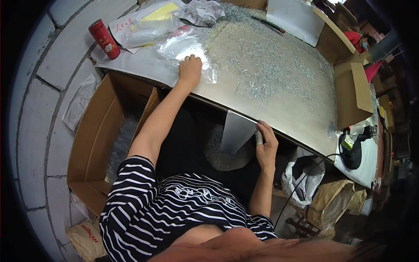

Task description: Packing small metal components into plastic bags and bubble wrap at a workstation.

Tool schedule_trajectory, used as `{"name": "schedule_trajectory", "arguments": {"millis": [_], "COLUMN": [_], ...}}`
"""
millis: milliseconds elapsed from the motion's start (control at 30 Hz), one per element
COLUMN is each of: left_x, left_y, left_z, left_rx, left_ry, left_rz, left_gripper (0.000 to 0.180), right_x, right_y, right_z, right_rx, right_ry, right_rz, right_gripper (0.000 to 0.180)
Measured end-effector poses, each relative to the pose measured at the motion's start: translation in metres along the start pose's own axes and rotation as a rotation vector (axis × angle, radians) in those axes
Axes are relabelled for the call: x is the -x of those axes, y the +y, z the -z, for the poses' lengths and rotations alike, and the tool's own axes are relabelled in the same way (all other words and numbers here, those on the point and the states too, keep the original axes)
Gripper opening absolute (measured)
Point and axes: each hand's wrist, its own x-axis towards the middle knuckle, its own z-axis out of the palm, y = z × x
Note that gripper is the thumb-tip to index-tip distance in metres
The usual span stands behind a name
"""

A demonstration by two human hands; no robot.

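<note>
My left hand (pixel 190 70) is closed on the near part of a clear plastic bag (pixel 181 46), which lies in a pile at the table's left side. What its fingertips pinch is partly hidden. At the table's front edge my right hand (pixel 266 142) grips the upper corner of a grey, flat sheet (pixel 238 133), which hangs down below the tabletop. A pale wrap covers one finger of that hand. Many small, thin metal pins or nails (pixel 270 72) are scattered across the metal tabletop (pixel 218 89), beyond and between my hands.
A red cylindrical flask (pixel 104 40) stands at the far left, beside papers (pixel 144 24). An open cardboard box (pixel 87 144) is below on my left. Cardboard walls (pixel 353 94) border the table's right side. A black cable (pixel 301 179) hangs near a white sack (pixel 301 177).
</note>
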Motion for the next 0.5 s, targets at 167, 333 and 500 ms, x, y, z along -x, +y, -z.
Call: {"name": "schedule_trajectory", "arguments": {"millis": [167,333,500], "left_x": [0.022,0.107,0.135], "left_y": [0.023,0.078,0.09], "left_z": [0.041,0.088,0.085], "left_rx": [0.473,1.253,1.362], "left_ry": [0.093,-0.465,-0.784], "left_rz": [-0.093,-0.2,-0.226], "left_gripper": [0.006,0.014,0.011], "right_x": [0.021,0.009,0.002], "right_y": [-0.004,-0.004,0.005], "right_z": [0.012,0.005,-0.03], "right_rx": [-0.076,-0.408,-0.537], "right_ry": [0.048,-0.155,-0.319], "right_rz": [-0.064,-0.211,-0.375], "right_gripper": [0.029,0.035,0.024]}}
